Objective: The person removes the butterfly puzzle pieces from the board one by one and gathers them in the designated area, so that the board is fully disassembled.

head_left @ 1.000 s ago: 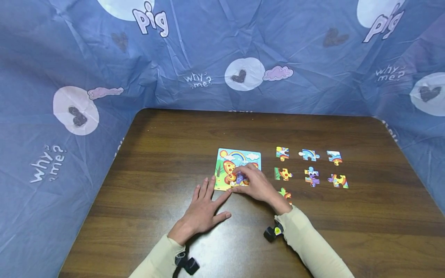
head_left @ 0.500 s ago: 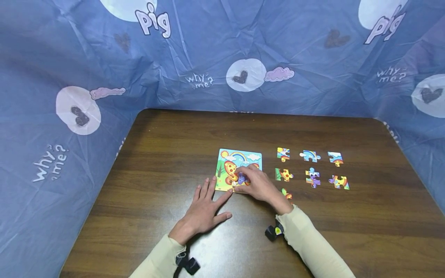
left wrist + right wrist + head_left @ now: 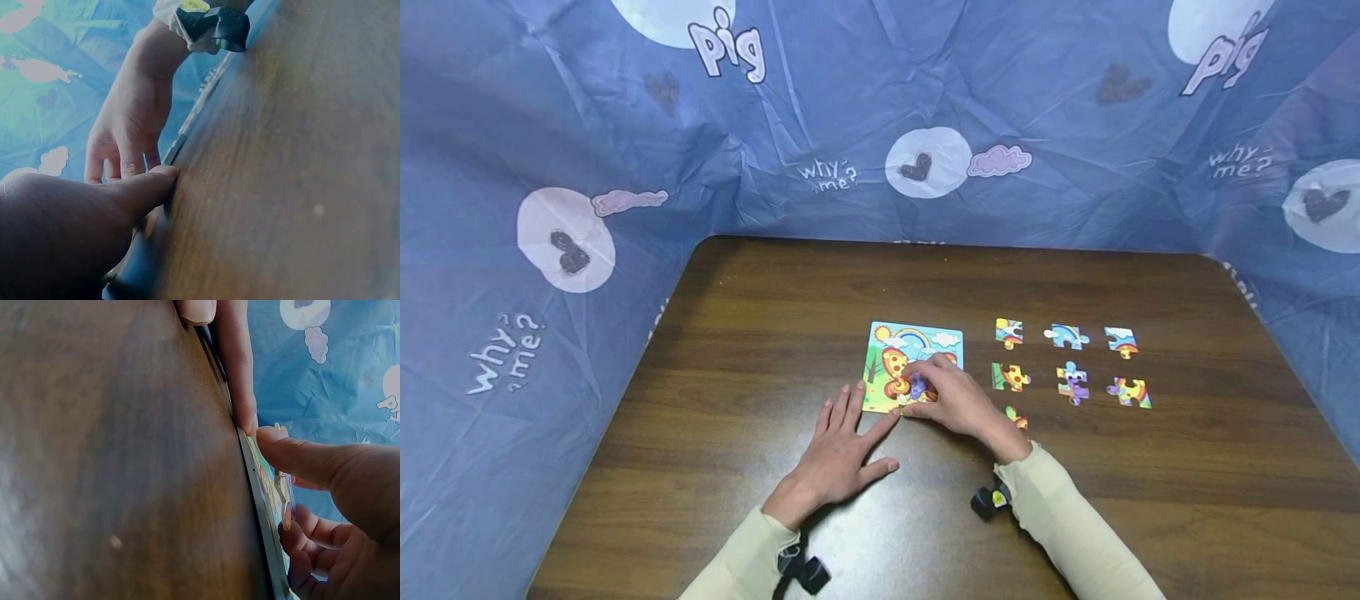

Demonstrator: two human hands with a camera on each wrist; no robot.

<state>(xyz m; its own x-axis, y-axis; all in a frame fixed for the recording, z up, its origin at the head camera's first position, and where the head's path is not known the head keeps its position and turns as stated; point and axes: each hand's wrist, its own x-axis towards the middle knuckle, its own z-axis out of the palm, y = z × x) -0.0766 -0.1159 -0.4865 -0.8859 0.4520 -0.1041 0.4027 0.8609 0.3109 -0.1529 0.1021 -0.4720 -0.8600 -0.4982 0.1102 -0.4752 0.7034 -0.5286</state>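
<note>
A square picture puzzle board (image 3: 880, 392) with a sun, rainbow and butterfly lies mid-table in the head view. My right hand (image 3: 958, 400) is over its lower right part. Between thumb and fingers it pinches a puzzle piece (image 3: 286, 503), which stands slightly tilted above the board in the right wrist view; the hand covers much of it in the head view. My left hand (image 3: 838, 454) is spread on the table, its fingertips at the board's left and lower edges. In the left wrist view, the left thumb side fills the lower left, with my right hand (image 3: 134, 125) beyond.
Several loose puzzle pieces lie in rows right of the board, among them a rainbow piece (image 3: 1066, 336) and a purple piece (image 3: 1072, 383). One green and red piece (image 3: 1017, 419) is partly behind my right wrist. A blue patterned cloth (image 3: 850, 100) hangs behind the wooden table (image 3: 760, 317).
Both hands stay almost in place, the right still pinching the piece over the board. Only a slight shift of the head view shows.
</note>
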